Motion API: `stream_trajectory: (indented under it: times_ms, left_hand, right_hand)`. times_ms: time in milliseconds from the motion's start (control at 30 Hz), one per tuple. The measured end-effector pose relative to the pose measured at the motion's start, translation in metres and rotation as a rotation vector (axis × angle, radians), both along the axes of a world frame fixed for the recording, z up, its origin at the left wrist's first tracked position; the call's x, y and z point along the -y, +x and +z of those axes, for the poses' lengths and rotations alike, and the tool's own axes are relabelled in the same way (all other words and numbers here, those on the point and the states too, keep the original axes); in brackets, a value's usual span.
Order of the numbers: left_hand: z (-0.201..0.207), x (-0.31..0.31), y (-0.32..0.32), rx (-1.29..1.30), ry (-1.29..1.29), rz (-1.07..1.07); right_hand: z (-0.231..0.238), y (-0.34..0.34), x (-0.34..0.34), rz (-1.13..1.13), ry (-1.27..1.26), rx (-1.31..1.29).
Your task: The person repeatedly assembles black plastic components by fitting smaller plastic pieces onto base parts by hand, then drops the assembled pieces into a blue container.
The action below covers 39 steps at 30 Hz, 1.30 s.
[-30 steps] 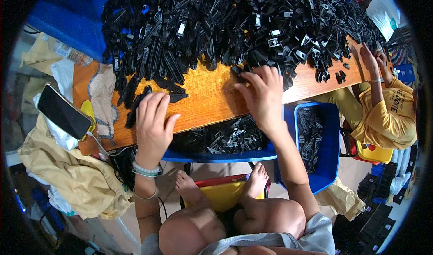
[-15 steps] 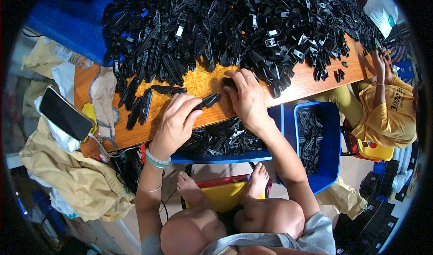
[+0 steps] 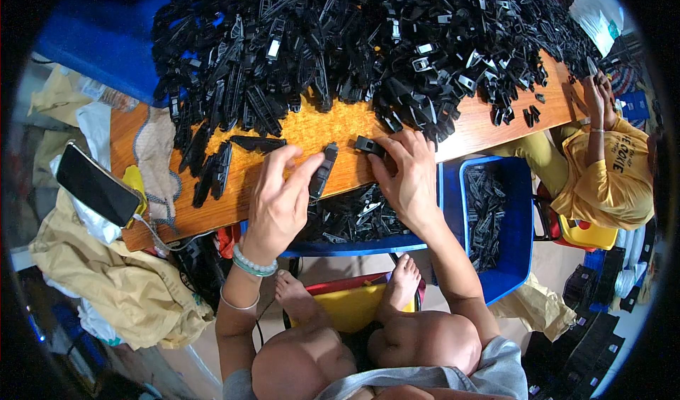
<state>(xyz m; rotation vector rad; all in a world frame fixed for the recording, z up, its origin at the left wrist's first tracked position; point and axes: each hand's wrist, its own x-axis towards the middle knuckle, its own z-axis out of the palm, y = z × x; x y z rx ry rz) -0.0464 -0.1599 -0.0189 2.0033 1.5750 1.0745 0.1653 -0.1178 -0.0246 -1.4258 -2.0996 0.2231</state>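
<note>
My left hand pinches a long, narrow black plastic piece at the table's near edge, its tip pointing away from me. Just to the right, my right hand has its thumb and fingertips closed on a short black plastic piece with a small opening in its end. A bare gap of wood separates the two pieces. Beyond my hands spreads a large heap of similar black plastic parts. A few long ones lie apart, left of my left hand.
Below the table edge, a blue bin holds more black parts; another blue bin stands to its right. A phone with a cable and a cloth are at the left. At right sits another person in yellow, hands raised at the table.
The long piece in my left hand has turned from lying sideways to pointing away from me. My right hand has shifted slightly right and nearer, showing more of the short piece.
</note>
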Motion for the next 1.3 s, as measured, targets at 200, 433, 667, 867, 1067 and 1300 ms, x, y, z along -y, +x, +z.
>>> stream_trajectory:
  times_ms: [200, 433, 667, 867, 1067, 1300]
  left_hand:
    - [-0.005, -0.020, 0.012, -0.210, 0.135, -0.200]
    - [-0.017, -0.015, 0.019, -0.081, 0.125, -0.112]
    - [-0.021, -0.011, 0.020, -0.069, 0.158, -0.054]
    - [-0.025, -0.015, 0.019, -0.079, 0.143, -0.059]
    - [-0.015, -0.013, 0.021, -0.126, 0.145, -0.118]
    - [-0.020, -0.013, 0.018, -0.142, 0.160, -0.131]
  right_hand:
    - [-0.004, 0.006, 0.007, -0.043, -0.161, -0.328]
    - [0.004, 0.010, 0.042, 0.056, -0.249, -0.305]
    - [0.005, -0.002, 0.044, 0.028, -0.021, -0.189]
    - [0.003, -0.005, 0.049, -0.008, -0.017, -0.141]
    - [-0.001, -0.016, 0.039, -0.008, -0.007, -0.149]
    - [-0.003, -0.015, 0.035, 0.010, -0.042, -0.170]
